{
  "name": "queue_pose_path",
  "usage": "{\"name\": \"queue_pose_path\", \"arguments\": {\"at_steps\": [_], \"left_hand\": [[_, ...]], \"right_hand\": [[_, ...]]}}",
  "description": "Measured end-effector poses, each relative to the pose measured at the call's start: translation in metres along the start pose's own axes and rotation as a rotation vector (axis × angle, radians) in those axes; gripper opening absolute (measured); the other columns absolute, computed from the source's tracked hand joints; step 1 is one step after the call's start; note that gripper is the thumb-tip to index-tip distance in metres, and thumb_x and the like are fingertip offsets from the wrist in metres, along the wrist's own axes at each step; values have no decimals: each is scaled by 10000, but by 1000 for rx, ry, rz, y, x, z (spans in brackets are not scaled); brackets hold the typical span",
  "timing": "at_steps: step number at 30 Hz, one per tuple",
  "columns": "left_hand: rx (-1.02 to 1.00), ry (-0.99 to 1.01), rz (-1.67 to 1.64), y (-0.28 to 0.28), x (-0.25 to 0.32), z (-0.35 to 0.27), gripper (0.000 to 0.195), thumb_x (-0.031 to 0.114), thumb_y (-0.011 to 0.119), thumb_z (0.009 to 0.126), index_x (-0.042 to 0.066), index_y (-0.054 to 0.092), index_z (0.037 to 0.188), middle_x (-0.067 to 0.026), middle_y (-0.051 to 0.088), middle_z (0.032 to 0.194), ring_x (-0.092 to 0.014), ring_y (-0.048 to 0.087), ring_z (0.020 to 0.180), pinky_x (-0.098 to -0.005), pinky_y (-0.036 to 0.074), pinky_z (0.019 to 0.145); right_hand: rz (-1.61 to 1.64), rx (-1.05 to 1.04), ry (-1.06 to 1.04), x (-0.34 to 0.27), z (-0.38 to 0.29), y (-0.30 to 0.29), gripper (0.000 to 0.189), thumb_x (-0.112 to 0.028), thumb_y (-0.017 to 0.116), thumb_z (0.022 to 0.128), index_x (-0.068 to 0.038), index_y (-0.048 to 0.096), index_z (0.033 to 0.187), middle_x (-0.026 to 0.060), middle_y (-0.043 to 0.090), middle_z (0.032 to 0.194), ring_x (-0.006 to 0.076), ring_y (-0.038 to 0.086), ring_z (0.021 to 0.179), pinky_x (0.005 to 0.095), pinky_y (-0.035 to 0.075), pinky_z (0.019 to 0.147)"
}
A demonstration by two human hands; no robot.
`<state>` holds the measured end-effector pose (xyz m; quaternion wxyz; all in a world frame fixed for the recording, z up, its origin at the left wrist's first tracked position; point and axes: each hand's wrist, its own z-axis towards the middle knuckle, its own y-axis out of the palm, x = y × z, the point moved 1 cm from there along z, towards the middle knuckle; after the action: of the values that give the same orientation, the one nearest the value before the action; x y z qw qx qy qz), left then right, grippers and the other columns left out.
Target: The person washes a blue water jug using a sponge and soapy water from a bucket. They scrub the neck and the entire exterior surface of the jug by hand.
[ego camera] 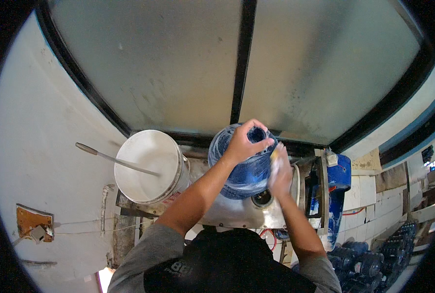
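Note:
A large blue plastic water jug (245, 172), streaked with white suds, stands on a metal counter with its mouth up. My left hand (247, 141) grips the jug's neck, thumb and fingers around the rim. Against the jug's right side, my right hand (280, 172) presses a soapy yellow thing, perhaps a sponge, mostly hidden by suds and fingers; the hand is a little blurred. To the left stands a white plastic bucket (148, 164) holding pale liquid, with a long-handled metal utensil (126, 164) resting across it.
A round drain-like opening (262, 199) lies in the metal counter (236, 216) just below the jug. Behind rises a frosted window with a black frame (242, 66). A blue container (338, 172) stands at the right. Several blue jugs (369, 264) are on the floor, lower right.

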<state>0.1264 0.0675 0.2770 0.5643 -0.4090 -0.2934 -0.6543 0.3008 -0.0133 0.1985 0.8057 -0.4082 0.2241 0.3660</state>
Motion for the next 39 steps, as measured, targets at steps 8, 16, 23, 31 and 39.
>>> {"name": "queue_pose_path", "arguments": {"at_steps": [8,16,23,31,39], "left_hand": [[394,151,84,7,-19,-24,636,542,576,968,7,485,1298,-160,661,1150,-264,625,1143,-395,459,1038],[164,85,-26,-1,-26,-14,907,745,204,989,-34,491,1353,-216,616,1327,-303,579,1270,-416,406,1101],[230,56,44,6,-11,-7,539,471,618,987,5,571,1255,-155,684,1228,-239,614,1194,-389,429,1079],[-122,136,148,25,6,11,269,74,825,702,34,689,930,-68,708,883,-165,665,846,-305,514,835],[621,-18,114,33,-11,12,303,6,783,720,43,665,996,-72,703,867,-162,669,837,-306,525,833]], "right_hand": [[231,-23,268,-55,43,52,422,-242,406,1062,4,572,1362,247,571,1400,382,542,1313,426,404,1099],[264,130,330,-72,67,63,633,-416,242,1103,71,623,1238,272,667,1199,406,637,1120,451,456,980],[168,118,130,-82,47,57,516,-280,465,1043,59,449,1432,266,526,1405,387,517,1289,460,360,1110],[-388,-66,23,5,52,6,540,-177,567,939,48,480,1422,254,436,1522,433,411,1414,522,323,1172],[-265,-156,-166,-23,33,19,631,-151,604,869,41,444,1449,287,468,1474,458,398,1414,517,281,1202]]}}
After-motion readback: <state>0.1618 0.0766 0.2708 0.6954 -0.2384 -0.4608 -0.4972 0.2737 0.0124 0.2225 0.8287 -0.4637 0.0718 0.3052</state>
